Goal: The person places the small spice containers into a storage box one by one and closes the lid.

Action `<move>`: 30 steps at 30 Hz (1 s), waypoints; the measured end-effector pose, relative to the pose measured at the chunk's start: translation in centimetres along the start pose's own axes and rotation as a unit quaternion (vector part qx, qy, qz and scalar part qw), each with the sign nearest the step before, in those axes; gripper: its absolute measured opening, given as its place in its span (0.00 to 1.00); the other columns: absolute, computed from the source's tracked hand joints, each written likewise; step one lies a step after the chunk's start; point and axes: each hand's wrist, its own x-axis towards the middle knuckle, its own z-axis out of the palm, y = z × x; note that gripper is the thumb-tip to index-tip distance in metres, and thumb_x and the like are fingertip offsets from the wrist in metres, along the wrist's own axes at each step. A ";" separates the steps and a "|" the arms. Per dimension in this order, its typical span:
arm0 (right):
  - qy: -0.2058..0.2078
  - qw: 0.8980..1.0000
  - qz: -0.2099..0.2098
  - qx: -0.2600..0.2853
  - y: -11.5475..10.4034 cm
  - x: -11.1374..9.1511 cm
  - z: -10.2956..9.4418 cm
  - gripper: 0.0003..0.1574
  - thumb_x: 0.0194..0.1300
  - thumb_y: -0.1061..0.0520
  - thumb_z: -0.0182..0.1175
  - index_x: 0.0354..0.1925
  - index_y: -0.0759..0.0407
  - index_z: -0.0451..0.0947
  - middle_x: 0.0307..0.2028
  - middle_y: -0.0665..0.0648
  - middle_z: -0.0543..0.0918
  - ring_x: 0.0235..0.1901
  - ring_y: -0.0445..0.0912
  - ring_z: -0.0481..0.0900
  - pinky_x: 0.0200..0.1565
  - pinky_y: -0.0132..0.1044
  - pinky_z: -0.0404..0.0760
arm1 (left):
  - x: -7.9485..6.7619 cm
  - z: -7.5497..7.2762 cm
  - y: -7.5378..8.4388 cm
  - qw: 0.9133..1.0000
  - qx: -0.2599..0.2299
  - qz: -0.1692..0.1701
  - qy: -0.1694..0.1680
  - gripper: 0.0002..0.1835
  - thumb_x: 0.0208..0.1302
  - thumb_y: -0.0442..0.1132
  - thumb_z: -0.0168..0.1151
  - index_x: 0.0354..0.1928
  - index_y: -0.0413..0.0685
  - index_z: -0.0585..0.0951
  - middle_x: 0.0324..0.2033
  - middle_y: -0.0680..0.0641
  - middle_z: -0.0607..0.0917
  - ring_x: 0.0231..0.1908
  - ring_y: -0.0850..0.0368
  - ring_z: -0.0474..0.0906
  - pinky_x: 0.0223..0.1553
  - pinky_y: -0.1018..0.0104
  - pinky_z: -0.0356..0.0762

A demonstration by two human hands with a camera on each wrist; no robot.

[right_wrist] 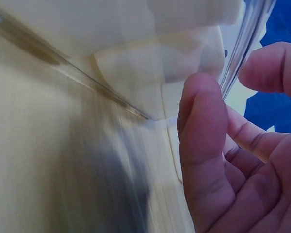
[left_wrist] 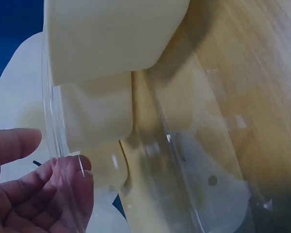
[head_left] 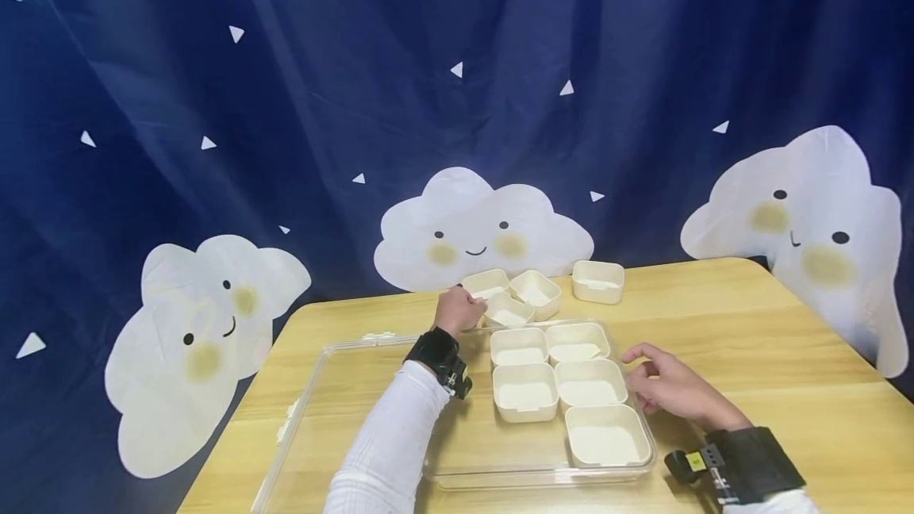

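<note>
My left hand [head_left: 458, 309] reaches to the far side of a clear plastic bin [head_left: 514, 479], beside a group of three small cream boxes [head_left: 508, 311]. In the left wrist view the thumb and bent fingers of this hand [left_wrist: 39, 194] stand apart, with the bin's clear edge between them; no box is held. My right hand [head_left: 674, 387] is at the bin's right wall, fingers loosely bent. The right wrist view shows that hand's [right_wrist: 247, 165] thumb apart from the index finger near the clear rim; contact is unclear. Several cream boxes [head_left: 525, 393] stand inside the bin in two columns.
A single cream box [head_left: 598, 282] stands at the table's back edge. A clear plastic piece with clips [head_left: 314, 387] lies left of the bin on the wooden table [head_left: 771, 331]. Behind hangs a dark blue curtain [head_left: 321, 86] with cloud faces.
</note>
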 end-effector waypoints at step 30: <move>-0.002 1.000 -0.001 -0.001 -0.3 0.2 0.0 0.26 0.63 0.64 0.56 0.56 0.73 0.62 0.30 0.61 0.74 0.27 0.53 0.78 0.29 0.42 0.81 | 0.8 2.1 0.8 0.995 0.038 -0.061 -0.068 0.23 0.58 0.55 0.66 0.37 0.39 0.80 0.25 0.46 0.79 0.21 0.53 0.74 0.20 0.65 0.67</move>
